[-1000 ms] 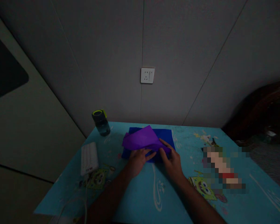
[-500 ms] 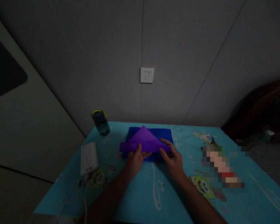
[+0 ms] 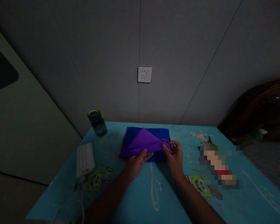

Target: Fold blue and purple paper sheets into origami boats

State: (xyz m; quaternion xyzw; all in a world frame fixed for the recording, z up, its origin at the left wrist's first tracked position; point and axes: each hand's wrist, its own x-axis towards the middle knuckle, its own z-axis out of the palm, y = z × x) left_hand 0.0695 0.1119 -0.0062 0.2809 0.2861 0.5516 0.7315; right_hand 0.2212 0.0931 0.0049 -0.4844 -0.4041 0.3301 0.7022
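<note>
Both hands hold a folded sheet of purple paper (image 3: 143, 140), with a triangular peak at the top and a turned-up band along its lower edge. My left hand (image 3: 135, 161) pinches the band near its middle, thumb in front and fingers behind. At the band's right end, my right hand (image 3: 174, 155) grips the paper between thumb and fingers. The band slants, its right end higher than its left. Behind and under the purple paper, a dark blue sheet (image 3: 130, 134) lies flat on the table.
A dark bottle with a lime-green rim (image 3: 98, 123) stands at the table's back left. Nearer is a white power bank (image 3: 85, 160) with a white cable (image 3: 82, 199). A blurred-out item (image 3: 218, 165) lies on the right of the patterned blue tablecloth (image 3: 168, 199). A wall socket (image 3: 144, 74) is above.
The purple paper has tilted, its left end lowered and right end raised. My right hand's fingers have curled closer around its right end. The view has shifted slightly.
</note>
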